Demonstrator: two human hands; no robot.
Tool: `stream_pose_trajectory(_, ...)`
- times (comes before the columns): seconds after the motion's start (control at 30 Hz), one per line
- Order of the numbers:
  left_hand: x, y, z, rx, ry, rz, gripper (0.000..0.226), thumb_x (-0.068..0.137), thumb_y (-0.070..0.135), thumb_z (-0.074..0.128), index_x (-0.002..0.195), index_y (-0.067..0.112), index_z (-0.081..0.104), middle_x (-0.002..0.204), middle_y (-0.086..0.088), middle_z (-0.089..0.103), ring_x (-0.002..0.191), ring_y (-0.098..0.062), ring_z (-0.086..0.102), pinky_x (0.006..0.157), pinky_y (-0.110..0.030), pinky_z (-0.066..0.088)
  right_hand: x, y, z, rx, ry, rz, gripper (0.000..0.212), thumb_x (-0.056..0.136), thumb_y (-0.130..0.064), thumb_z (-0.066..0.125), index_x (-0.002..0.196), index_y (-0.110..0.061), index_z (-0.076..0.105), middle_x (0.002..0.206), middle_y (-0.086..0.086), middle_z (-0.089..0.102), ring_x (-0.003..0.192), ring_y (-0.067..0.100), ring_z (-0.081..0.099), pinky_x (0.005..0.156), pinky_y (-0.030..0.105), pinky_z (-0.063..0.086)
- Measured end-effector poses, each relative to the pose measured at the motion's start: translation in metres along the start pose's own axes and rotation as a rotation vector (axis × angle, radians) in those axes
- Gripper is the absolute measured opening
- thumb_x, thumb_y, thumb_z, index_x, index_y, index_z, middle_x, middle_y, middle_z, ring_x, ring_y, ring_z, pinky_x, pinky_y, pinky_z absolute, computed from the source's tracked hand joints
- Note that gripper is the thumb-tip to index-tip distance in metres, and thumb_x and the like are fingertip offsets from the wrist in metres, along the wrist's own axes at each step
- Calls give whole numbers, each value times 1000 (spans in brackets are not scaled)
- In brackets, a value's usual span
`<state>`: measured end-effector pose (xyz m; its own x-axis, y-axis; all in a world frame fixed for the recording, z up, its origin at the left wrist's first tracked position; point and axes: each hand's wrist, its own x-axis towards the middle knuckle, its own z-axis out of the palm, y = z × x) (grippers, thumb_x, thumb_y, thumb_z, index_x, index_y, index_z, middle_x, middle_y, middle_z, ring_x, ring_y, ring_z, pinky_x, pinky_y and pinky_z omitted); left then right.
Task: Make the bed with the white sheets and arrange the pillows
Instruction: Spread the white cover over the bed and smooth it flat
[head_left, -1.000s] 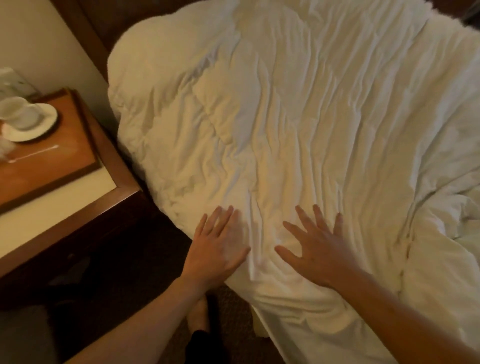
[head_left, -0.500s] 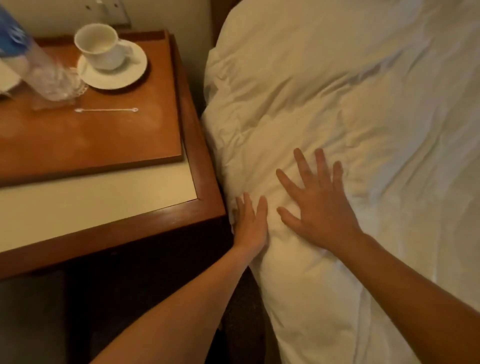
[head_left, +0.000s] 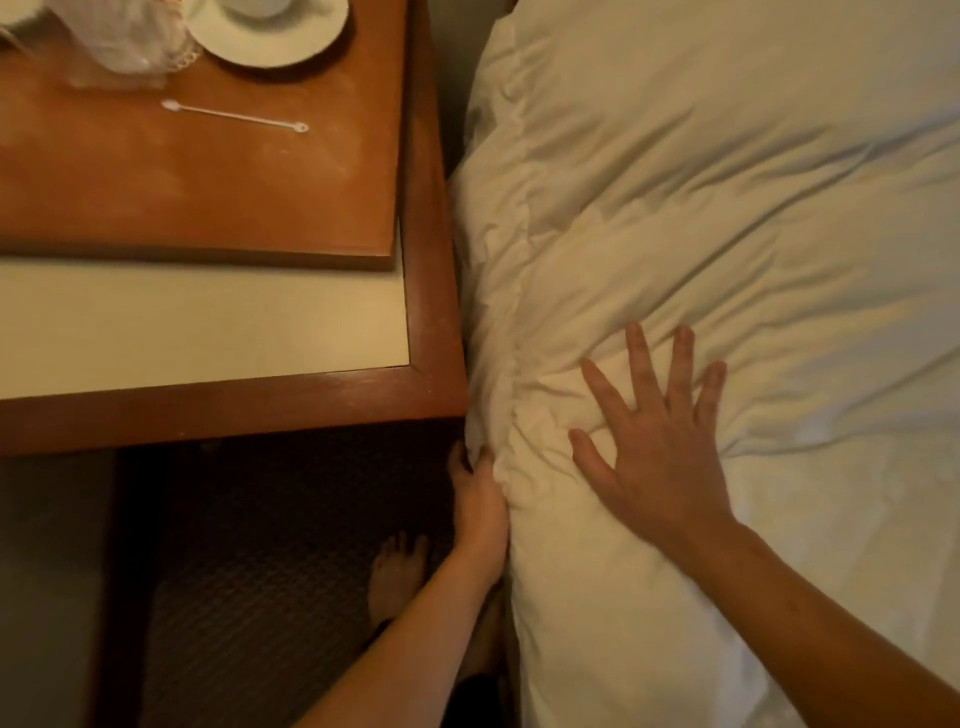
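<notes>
Head view: I look down at the side of the bed, where the white sheets (head_left: 727, 208) lie just beside the nightstand (head_left: 434, 291).
Right hand: my right hand (head_left: 654, 457) lies flat on top of the white sheets near their edge, fingers straight and spread, holding nothing. I judge it is there to pin the padding so that it does not slide while the edge is worked.
Left hand: my left hand (head_left: 480, 499) is at the hanging edge, low beside the mattress and right at the nightstand's corner. Its fingers are buried in the gathered cloth, so I cannot tell whether they pinch it or only push it.
Gathers: puckers fan out from my left hand toward my right, which suggests the edge is being drawn or tucked down the side.
Task progress: the cover is spread but creased, the side is not yet neat, and no pillows are in view.
Nightstand: it carries a wooden tray (head_left: 208, 182) with a saucer (head_left: 270, 41) and a thin white stirrer (head_left: 234, 117). A clear wrapped item at the top left is too blurred to name.
Risk: the gap to the nightstand is tight, so I judge a hard tug could knock the furniture and rattle the crockery.
Foot: my bare foot (head_left: 395, 577) stands on the dark carpet (head_left: 249, 561), close to the bed.
</notes>
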<state>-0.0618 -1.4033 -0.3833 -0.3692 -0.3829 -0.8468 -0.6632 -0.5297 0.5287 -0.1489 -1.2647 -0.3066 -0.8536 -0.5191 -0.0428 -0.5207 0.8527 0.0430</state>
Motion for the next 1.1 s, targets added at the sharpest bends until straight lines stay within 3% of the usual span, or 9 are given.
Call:
stream_pose_trajectory(0.17,-31,4,-16,-37,-77,170,54,104,38,50,154,38,28,144,11,46,116,-2,49,89,-8,32,-1,4,2,71,79,-14,69,94,-53,49,155,-22,40,168,15,14,153,47,3,118,70,6)
stream_pose_trajectory(0.33,-54,-1,-38,579,-172,363,60,106,49,35,156,50,1,134,19,35,98,30,35,70,11,15,-6,8,-5,132,139,-43,70,92,-52,55,154,-21,44,167,17,18,153,47,7,119,68,7)
stream_pose_trajectory(0.4,-47,-7,-37,674,-195,324,61,105,56,30,154,54,-6,131,17,28,102,13,35,75,-2,17,-7,8,-6,109,118,-62,72,91,-54,55,154,-23,43,167,17,16,153,47,4,119,69,5)
stream_pose_trajectory(0.5,-14,-25,-24,708,-241,207,65,94,78,25,144,69,-16,157,5,19,136,-16,34,116,-28,16,-12,9,0,28,47,-114,73,91,-59,51,155,-25,41,168,18,10,153,49,0,118,70,5)
stream_pose_trajectory(0.6,12,-32,-8,787,-307,117,70,82,91,17,135,74,-25,168,-10,7,149,-35,23,123,-53,22,-18,9,1,-25,11,-155,74,92,-64,45,155,-25,41,168,19,8,153,47,-2,118,71,2)
stream_pose_trajectory(0.77,-16,-16,-28,961,-97,285,61,102,61,36,159,42,21,162,-12,22,143,-36,28,119,-47,30,4,28,-36,-39,52,-94,76,91,-62,44,157,-25,38,168,20,10,153,47,1,119,70,0)
stream_pose_trajectory(0.93,-84,54,-5,1345,114,477,32,102,31,42,128,19,58,129,-7,62,111,-27,63,92,-36,54,61,59,-79,-106,84,-90,78,91,-66,34,158,-26,35,168,20,7,152,50,1,118,69,0)
stream_pose_trajectory(1.0,-90,94,23,1263,114,698,31,103,34,40,126,21,58,110,-3,69,99,-25,67,83,-38,56,85,69,-92,-146,81,-93,80,90,-68,30,158,-27,33,169,19,4,153,49,0,118,69,1)
stream_pose_trajectory(1.1,-72,143,62,840,42,955,58,104,49,36,155,23,33,149,-6,52,136,-26,48,111,-43,43,114,80,-106,-184,73,-103,82,89,-70,27,159,-27,30,169,18,2,153,48,-1,119,70,4)
